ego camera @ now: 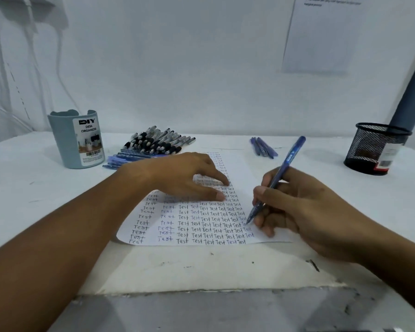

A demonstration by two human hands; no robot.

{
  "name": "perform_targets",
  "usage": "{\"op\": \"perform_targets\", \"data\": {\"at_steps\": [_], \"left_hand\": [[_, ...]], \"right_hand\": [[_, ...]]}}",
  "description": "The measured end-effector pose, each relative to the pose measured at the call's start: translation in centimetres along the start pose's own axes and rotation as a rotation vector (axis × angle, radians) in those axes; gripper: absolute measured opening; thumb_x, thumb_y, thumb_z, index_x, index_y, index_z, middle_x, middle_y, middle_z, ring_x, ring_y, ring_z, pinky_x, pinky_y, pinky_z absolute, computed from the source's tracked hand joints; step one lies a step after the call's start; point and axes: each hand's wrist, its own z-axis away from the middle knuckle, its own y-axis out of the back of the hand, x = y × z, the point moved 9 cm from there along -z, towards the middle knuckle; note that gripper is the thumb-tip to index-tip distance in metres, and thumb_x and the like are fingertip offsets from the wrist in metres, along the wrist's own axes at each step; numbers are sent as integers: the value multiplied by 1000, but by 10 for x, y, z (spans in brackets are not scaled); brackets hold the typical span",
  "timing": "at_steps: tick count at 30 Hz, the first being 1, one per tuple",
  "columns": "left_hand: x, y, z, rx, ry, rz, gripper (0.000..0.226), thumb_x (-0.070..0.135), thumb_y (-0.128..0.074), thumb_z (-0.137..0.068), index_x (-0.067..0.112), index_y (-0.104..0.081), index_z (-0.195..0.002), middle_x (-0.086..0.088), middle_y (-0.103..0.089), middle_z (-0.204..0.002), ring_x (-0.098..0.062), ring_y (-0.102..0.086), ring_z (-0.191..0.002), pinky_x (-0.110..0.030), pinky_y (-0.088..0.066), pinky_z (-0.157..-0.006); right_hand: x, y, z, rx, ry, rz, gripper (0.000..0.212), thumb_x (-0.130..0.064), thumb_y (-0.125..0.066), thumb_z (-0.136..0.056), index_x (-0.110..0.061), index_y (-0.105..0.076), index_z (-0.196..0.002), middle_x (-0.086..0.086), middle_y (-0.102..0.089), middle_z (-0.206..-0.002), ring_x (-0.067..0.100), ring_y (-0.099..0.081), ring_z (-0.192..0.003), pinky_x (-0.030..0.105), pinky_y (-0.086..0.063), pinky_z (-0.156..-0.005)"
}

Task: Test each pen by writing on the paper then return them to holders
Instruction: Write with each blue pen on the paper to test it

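Right hand [295,207] grips blue pen [277,178], tip on paper [244,168]; left hand [185,178] flat, empty, pinning it. Risk: overwriting earlier words, sheet nearly full.

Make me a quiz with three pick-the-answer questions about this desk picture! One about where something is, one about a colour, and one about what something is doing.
1. Where does the black mesh holder stand?
A. At the far right of the table
B. On the paper
C. Beside the pen pile

2. What colour is the pen in the right hand?
A. Red
B. Blue
C. Green

3. What is the left hand doing?
A. Holding a pen
B. Lifting the grey-blue organizer
C. Resting flat on the paper

Answers:
1. A, it stands alone at the far right of the table, apart from the paper and the pen pile.
2. B, the barrel is blue from end to tip.
3. C, its fingers are spread on the sheet and hold nothing.
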Motion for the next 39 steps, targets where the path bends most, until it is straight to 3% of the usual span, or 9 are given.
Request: {"op": "perform_targets", "data": {"at_steps": [4, 11, 20, 29, 39], "left_hand": [[1, -3, 2, -27, 29, 2, 57, 76, -46, -75, 57, -48, -128, 19, -43, -130, 1, -35, -122, -24, -27, -100], [0, -3, 2, -31, 41, 26, 58, 77, -46, -72, 57, -49, -126, 20, -42, -131, 2, -35, -123, -22, -24, -98], [1, -3, 2, -40, 41, 19, 57, 77, -46, -72, 58, -48, -126, 19, -42, -132, 0, -35, -124, -24, -26, -100], [-1, -4, 2, -50, 41, 13, 59, 80, -45, -71, 59, -47, -126, 21, -42, -132, 1, -34, -124, -26, -27, -105], [-2, -5, 2, -59, 43, 7, 59, 81, -43, -71, 61, -45, -127, 21, -40, -133, 1, -33, -125, -28, -26, -107]], "right_hand": [[2, -3, 12, -24, 14, 102, 28, 3, -69, -82, -6, -48, -97, 22, -68, -80, 32, -61, -63, 34, -53, -61], [-4, -6, 19, -65, 44, 198, 27, 7, -68, -82, -4, -47, -94, 18, -68, -76, 25, -61, -58, 30, -51, -57], [-5, -6, 18, -52, 74, 266, 27, 3, -69, -84, -8, -47, -96, 17, -69, -79, 41, -62, -68, 37, -53, -62], [-1, -5, 17, -41, 31, 215, 27, 5, -68, -83, -4, -47, -96, 19, -69, -77, 29, -62, -60, 31, -52, -60], [-3, -6, 17, -70, 40, 244, 27, 7, -67, -83, -5, -46, -95, 16, -68, -78, 30, -60, -63, 32, -50, -58]]}}
